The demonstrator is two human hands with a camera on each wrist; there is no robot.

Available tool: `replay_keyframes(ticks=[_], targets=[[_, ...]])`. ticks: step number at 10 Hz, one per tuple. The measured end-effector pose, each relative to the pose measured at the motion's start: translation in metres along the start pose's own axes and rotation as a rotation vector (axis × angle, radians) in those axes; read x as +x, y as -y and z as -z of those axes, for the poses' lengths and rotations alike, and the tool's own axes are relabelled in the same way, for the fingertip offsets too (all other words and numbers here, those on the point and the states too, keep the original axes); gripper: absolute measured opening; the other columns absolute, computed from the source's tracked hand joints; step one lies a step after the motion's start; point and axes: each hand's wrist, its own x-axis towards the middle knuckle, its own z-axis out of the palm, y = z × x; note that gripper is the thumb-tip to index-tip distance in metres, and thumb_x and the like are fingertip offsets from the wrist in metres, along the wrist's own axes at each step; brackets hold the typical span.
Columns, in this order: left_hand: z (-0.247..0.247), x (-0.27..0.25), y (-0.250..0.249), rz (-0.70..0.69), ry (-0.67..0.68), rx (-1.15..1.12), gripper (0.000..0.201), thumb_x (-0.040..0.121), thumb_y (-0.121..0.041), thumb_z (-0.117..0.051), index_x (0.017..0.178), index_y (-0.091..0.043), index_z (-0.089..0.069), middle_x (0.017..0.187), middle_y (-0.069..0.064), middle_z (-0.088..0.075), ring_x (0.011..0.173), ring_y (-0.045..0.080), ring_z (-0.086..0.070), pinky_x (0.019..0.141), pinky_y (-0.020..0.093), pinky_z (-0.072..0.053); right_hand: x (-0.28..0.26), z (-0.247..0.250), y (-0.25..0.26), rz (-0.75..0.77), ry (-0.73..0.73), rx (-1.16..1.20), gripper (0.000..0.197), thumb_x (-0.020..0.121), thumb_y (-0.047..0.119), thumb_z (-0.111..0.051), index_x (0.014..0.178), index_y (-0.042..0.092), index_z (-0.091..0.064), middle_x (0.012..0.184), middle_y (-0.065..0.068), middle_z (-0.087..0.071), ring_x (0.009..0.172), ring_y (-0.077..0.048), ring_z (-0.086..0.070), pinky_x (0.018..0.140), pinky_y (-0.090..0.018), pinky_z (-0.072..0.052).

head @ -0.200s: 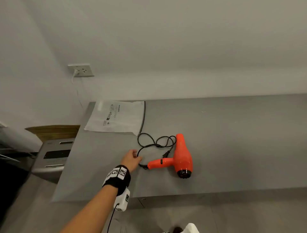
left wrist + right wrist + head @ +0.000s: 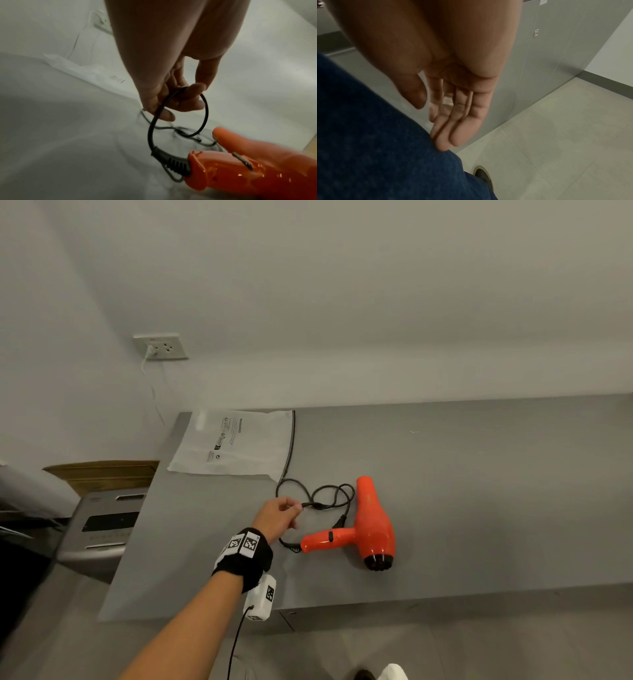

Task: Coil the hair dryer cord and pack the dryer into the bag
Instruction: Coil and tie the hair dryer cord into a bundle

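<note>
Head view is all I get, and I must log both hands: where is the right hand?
Observer: The right hand hangs open beside the person's leg, fingers straight, holding nothing.
Operator: Does the left hand really have the cord?
Observer: Yes. The left hand has its fingers curled around a raised loop of the black cord.
Operator: Is the cord still joined to the hair dryer?
Observer: Yes. Its ribbed strain relief enters the orange hair dryer at the handle's end.

Left hand (image 2: 277,517) pinching; right hand (image 2: 453,108) hanging, fingers straight
</note>
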Motion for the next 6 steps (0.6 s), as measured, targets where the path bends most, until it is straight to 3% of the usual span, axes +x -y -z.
replay_keyframes(ticks=[1, 2, 3, 4, 5, 6], targets=[[0.004, -0.009, -0.029, -0.099, 0.009, -0.103, 0.015, 0.096, -0.011, -0.063, 0.083, -0.012, -0.07, 0.051, -0.009, -0.053, 0.053, 0.016, -0.048, 0.064, 0.031, -0.048, -0.012, 0.009, 0.011, -0.053, 0.143, 0.267, 0.056, 0.083, 0.066, -0.065, 0.111, 0.018, -0.057, 0.113, -0.011, -0.068, 0.093, -0.029, -0.071, 0.087, -0.045, -0.057], [0.011, -0.025, -0.054, -0.189, 0.015, -0.183, 0.019, 0.096, -0.018, -0.063, 0.082, -0.012, -0.075, 0.05, -0.006, -0.047, 0.052, 0.014, -0.043, 0.061, 0.027, -0.04, -0.01, 0.012, 0.013, -0.061, -0.058, 0.095, 0.093, 0.044, 0.054, -0.098, 0.091, 0.017, -0.027, 0.084, 0.013, -0.035, 0.065, -0.005, -0.034, 0.061, -0.013, -0.042], [0.013, -0.045, -0.075, -0.253, 0.054, -0.279, 0.025, 0.097, -0.018, -0.063, 0.077, -0.009, -0.073, 0.051, -0.007, -0.045, 0.053, 0.014, -0.036, 0.062, 0.026, -0.036, -0.011, 0.012, 0.007, 0.021, -0.129, 0.023, 0.107, 0.032, 0.063, -0.097, 0.095, 0.015, -0.025, 0.084, 0.006, -0.025, 0.071, -0.01, -0.025, 0.056, -0.024, -0.034], [0.011, -0.059, -0.09, -0.29, 0.102, -0.306, 0.026, 0.097, -0.021, -0.064, 0.075, -0.008, -0.067, 0.05, -0.013, -0.046, 0.051, 0.012, -0.033, 0.061, 0.027, -0.032, -0.004, 0.014, 0.012, 0.046, -0.099, 0.041, 0.103, 0.037, 0.06, -0.097, 0.098, 0.014, -0.028, 0.085, 0.006, -0.028, 0.075, -0.011, -0.028, 0.059, -0.025, -0.037], [0.012, -0.067, -0.098, -0.311, 0.139, -0.283, 0.028, 0.084, -0.04, -0.071, 0.066, -0.02, -0.066, 0.053, -0.009, -0.039, 0.051, 0.011, -0.033, 0.059, 0.025, -0.032, -0.014, 0.019, 0.006, 0.085, -0.033, 0.066, 0.086, 0.046, 0.049, -0.099, 0.096, 0.022, -0.035, 0.086, 0.009, -0.036, 0.075, -0.006, -0.034, 0.063, -0.019, -0.041], [0.015, -0.071, -0.1, -0.324, 0.161, -0.23, 0.03, 0.078, -0.045, -0.073, 0.058, -0.026, -0.06, 0.054, -0.009, -0.038, 0.052, 0.01, -0.035, 0.06, 0.024, -0.035, -0.062, 0.048, -0.037, 0.041, 0.108, -0.178, 0.027, 0.084, 0.022, -0.079, 0.084, 0.032, -0.054, 0.065, 0.003, -0.057, 0.054, -0.009, -0.052, 0.061, -0.033, -0.057]])
